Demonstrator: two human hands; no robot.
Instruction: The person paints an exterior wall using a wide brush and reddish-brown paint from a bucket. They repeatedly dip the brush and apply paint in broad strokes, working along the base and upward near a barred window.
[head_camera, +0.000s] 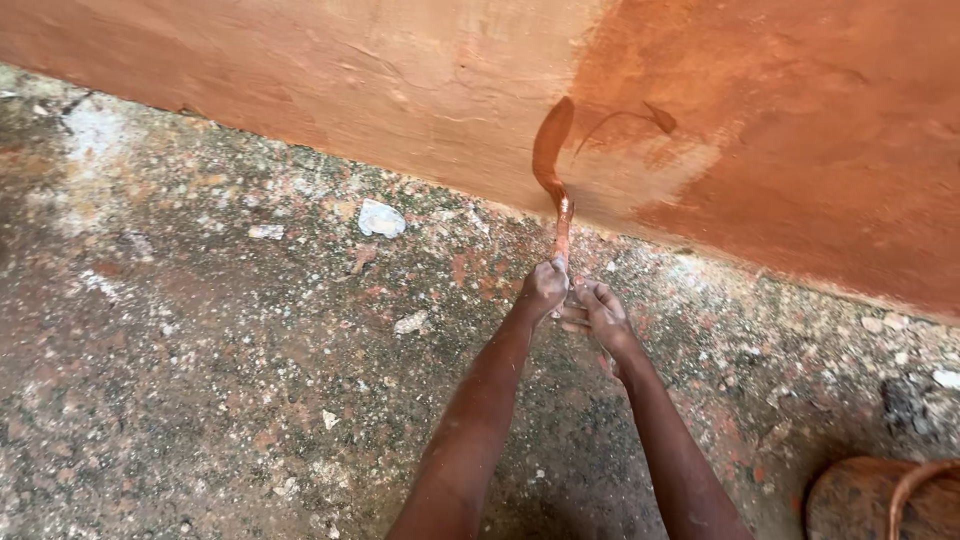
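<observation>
Red-brown wash on the brush (556, 190), bristles pressed to the wall (300, 80) just above the floor (200, 380) edge. Left hand (541, 288) closed round the handle; right hand (600, 312) beside it, fingers loosely spread, touching the handle's end. Mid-stroke, apparently, spreading colour along the wall's base. Darker, wetter coat to the right; paler wall left. Bucket (880, 500) at the floor's near right corner.
</observation>
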